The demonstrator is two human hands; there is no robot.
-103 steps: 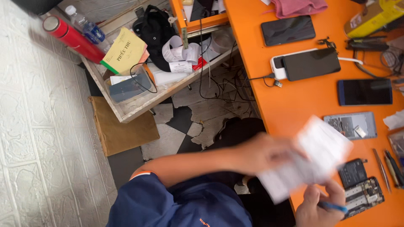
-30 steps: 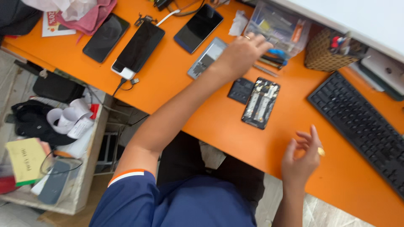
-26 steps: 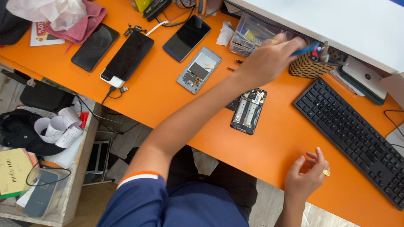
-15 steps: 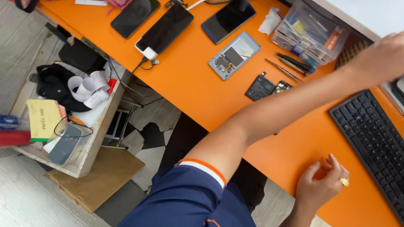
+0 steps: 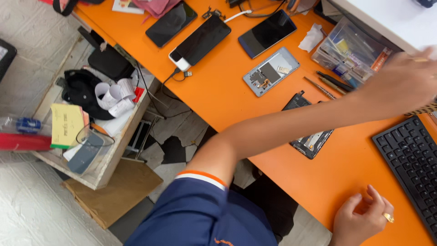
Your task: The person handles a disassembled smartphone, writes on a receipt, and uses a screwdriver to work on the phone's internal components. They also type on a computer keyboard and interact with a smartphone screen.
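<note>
While the left hand (image 5: pixel 403 82) is being stretched, blurred and grip unreadable, past the opened phone (image 5: pixel 309 136) on the orange bench (image 5: pixel 227 100), the right hand (image 5: pixel 362 218) is resting loosely curled, empty. A precise pick is likely being called for next.

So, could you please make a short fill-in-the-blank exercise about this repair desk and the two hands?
1. The desk top is coloured ____.
2. The right hand wears a gold ____ on one finger.
3. The opened phone lies partly under the person's left ____.
4. The black keyboard lies beside the ____ hand.

Missing words: orange; ring; arm; right
</note>
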